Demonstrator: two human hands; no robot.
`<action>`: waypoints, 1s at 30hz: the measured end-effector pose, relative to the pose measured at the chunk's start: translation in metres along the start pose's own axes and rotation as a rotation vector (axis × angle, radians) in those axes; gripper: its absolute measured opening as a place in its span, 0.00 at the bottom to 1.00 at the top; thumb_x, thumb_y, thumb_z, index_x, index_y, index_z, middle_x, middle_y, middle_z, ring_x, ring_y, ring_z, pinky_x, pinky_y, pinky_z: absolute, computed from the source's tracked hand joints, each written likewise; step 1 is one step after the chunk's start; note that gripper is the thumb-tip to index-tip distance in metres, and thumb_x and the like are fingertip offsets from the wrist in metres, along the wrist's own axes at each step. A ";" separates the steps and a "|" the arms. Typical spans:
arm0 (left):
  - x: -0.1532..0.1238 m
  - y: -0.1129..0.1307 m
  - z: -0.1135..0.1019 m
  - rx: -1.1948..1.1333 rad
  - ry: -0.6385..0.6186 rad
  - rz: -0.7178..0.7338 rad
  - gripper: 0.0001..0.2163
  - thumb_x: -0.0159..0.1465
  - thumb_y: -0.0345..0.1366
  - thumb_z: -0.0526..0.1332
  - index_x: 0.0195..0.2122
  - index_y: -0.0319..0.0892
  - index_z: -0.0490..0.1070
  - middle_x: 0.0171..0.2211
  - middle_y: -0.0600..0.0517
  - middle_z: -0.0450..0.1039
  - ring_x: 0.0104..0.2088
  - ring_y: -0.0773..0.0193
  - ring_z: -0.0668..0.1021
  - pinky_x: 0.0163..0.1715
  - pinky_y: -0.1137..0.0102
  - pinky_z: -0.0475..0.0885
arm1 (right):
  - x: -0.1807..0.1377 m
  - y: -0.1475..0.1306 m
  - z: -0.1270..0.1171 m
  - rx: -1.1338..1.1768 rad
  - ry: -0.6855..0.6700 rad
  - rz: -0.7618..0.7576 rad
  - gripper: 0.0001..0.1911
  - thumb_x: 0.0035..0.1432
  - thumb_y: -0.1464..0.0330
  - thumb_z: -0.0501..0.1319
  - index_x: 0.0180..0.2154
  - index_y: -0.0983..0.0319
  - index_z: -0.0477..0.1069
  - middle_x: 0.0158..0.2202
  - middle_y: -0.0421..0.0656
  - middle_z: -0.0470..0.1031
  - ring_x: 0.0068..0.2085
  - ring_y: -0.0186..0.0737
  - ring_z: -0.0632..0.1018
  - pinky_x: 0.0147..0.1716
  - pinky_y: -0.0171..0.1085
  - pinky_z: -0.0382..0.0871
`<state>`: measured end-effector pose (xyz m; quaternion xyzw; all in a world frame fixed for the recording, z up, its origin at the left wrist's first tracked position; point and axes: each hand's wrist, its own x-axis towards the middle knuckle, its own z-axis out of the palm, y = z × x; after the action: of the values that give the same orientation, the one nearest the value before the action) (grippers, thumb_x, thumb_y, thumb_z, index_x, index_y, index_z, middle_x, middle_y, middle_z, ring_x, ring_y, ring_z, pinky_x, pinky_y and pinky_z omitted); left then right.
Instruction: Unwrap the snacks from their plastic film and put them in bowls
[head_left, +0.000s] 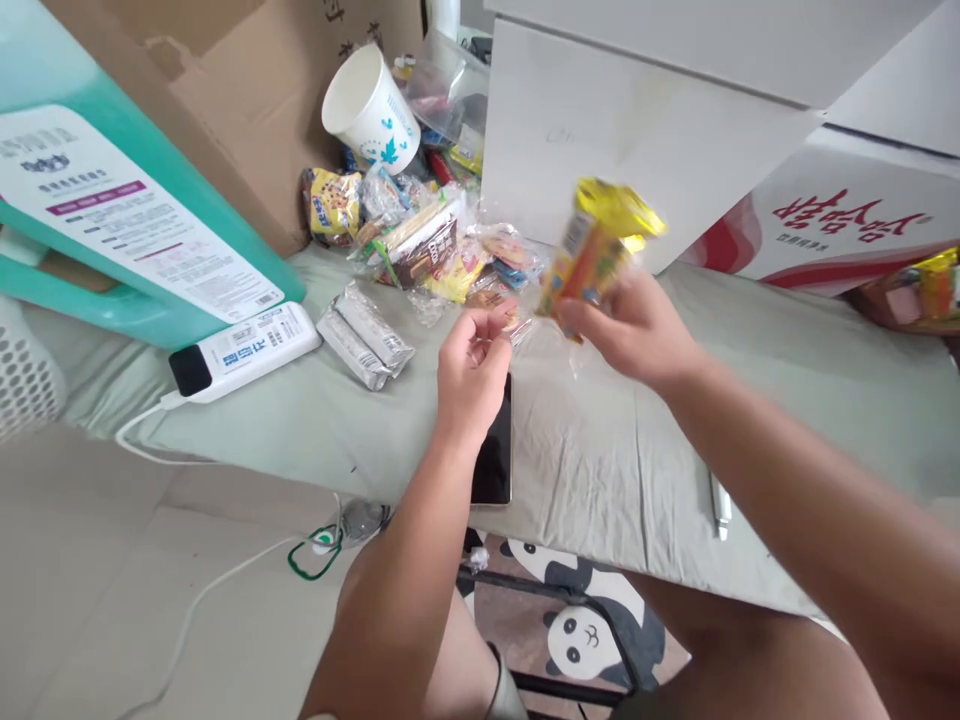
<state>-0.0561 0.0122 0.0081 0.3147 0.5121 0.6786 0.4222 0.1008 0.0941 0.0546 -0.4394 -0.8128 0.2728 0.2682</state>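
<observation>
My right hand (641,325) grips a yellow snack packet (589,245), raised above the cloth and slightly blurred. My left hand (474,370) is closed, its fingers curled together at the near edge of a heap of wrapped snacks (427,245). What those fingers hold, if anything, I cannot make out. A dark-screened phone (493,455) lies partly under my left wrist. Left of that hand, two silver-wrapped bars (366,335) lie side by side. A white paper cup (373,110) with blue leaf prints leans tilted over the back of the heap.
A large teal bottle (150,220) and a white device with a cable (247,350) are at the left. Behind stand a cardboard box (255,100) and white boxes (570,120). At the far right is a bowl of snacks (919,295). A white tube (720,505) lies near the front edge.
</observation>
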 end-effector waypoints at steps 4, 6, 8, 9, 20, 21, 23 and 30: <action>-0.008 -0.008 0.021 0.008 -0.140 -0.262 0.06 0.56 0.36 0.68 0.28 0.43 0.71 0.26 0.56 0.69 0.25 0.70 0.72 0.28 0.73 0.67 | -0.063 0.043 -0.005 0.211 0.050 0.132 0.19 0.69 0.50 0.55 0.46 0.56 0.75 0.41 0.48 0.80 0.44 0.50 0.82 0.44 0.51 0.81; -0.013 -0.009 0.031 -0.031 -0.221 -0.441 0.11 0.58 0.43 0.70 0.31 0.42 0.73 0.30 0.53 0.74 0.27 0.68 0.77 0.29 0.72 0.70 | -0.077 0.055 0.001 0.104 0.109 0.105 0.17 0.69 0.54 0.55 0.51 0.55 0.74 0.47 0.49 0.81 0.47 0.52 0.83 0.45 0.53 0.82; -0.015 -0.008 0.035 -0.148 -0.313 -0.615 0.19 0.57 0.54 0.71 0.36 0.42 0.76 0.36 0.49 0.78 0.31 0.63 0.80 0.31 0.69 0.74 | -0.079 0.055 0.007 -0.125 0.134 -0.018 0.17 0.67 0.62 0.58 0.55 0.51 0.74 0.57 0.50 0.79 0.56 0.56 0.81 0.51 0.57 0.80; -0.015 -0.006 0.035 -0.225 -0.355 -0.675 0.23 0.57 0.58 0.71 0.40 0.43 0.77 0.38 0.48 0.79 0.33 0.60 0.82 0.31 0.67 0.75 | -0.076 0.051 0.009 -0.244 0.117 -0.093 0.19 0.65 0.66 0.59 0.56 0.49 0.74 0.61 0.49 0.76 0.61 0.58 0.78 0.54 0.58 0.78; 0.011 0.012 -0.025 -0.472 -0.066 -0.496 0.15 0.50 0.32 0.71 0.40 0.42 0.74 0.33 0.55 0.80 0.31 0.66 0.81 0.31 0.72 0.74 | 0.067 -0.025 0.021 -0.377 -0.118 -0.418 0.29 0.57 0.80 0.53 0.58 0.59 0.74 0.65 0.49 0.73 0.67 0.50 0.73 0.66 0.50 0.69; 0.013 0.013 -0.029 -0.466 -0.017 -0.496 0.15 0.49 0.32 0.70 0.39 0.42 0.73 0.34 0.55 0.80 0.31 0.65 0.81 0.31 0.71 0.75 | 0.090 -0.035 0.028 -0.427 -0.080 -0.359 0.27 0.59 0.80 0.53 0.57 0.60 0.75 0.64 0.50 0.73 0.66 0.51 0.73 0.65 0.50 0.69; 0.018 0.015 -0.036 -0.472 0.052 -0.514 0.16 0.47 0.32 0.68 0.38 0.43 0.71 0.35 0.55 0.81 0.33 0.64 0.82 0.33 0.70 0.76 | 0.137 -0.053 0.045 -0.538 -0.035 -0.288 0.23 0.63 0.80 0.54 0.54 0.62 0.76 0.65 0.52 0.72 0.69 0.53 0.70 0.68 0.53 0.63; 0.025 0.015 -0.045 -0.613 0.013 -0.558 0.18 0.48 0.34 0.69 0.41 0.44 0.69 0.35 0.54 0.80 0.38 0.59 0.84 0.36 0.68 0.75 | 0.256 -0.070 0.101 -0.724 -0.063 -0.109 0.10 0.60 0.88 0.62 0.42 0.78 0.79 0.79 0.60 0.43 0.79 0.62 0.41 0.75 0.54 0.30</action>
<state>-0.1099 0.0137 0.0099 0.0192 0.3547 0.6610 0.6610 -0.1272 0.2611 0.0807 -0.4532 -0.8868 -0.0338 0.0841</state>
